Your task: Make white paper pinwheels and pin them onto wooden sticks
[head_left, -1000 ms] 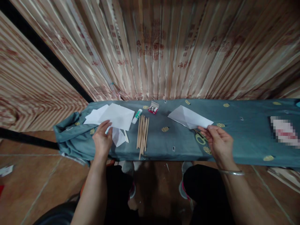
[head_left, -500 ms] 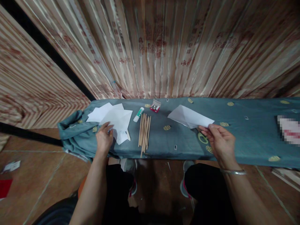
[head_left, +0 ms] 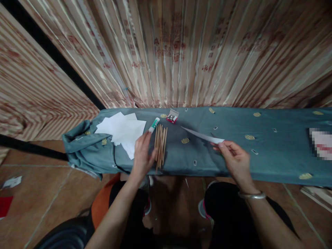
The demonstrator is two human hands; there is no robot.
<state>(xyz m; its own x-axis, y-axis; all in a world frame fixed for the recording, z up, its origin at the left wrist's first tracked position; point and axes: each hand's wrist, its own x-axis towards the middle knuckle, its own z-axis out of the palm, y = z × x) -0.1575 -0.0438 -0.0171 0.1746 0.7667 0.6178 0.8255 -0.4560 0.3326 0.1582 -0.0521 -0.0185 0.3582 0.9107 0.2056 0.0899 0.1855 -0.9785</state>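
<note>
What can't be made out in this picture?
All in the head view:
Left hand: motion blur; contact with the green-and-white tube is unclear.
Paper in the right hand: nearly edge-on, its faces barely show.
Shiny pieces in the red box: too small to identify.
Right-edge object: pixelated, cut off by the frame.

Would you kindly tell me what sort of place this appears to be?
Probably a makeshift craft corner, judging by the glue stick, wooden sticks and white paper sheets.
</note>
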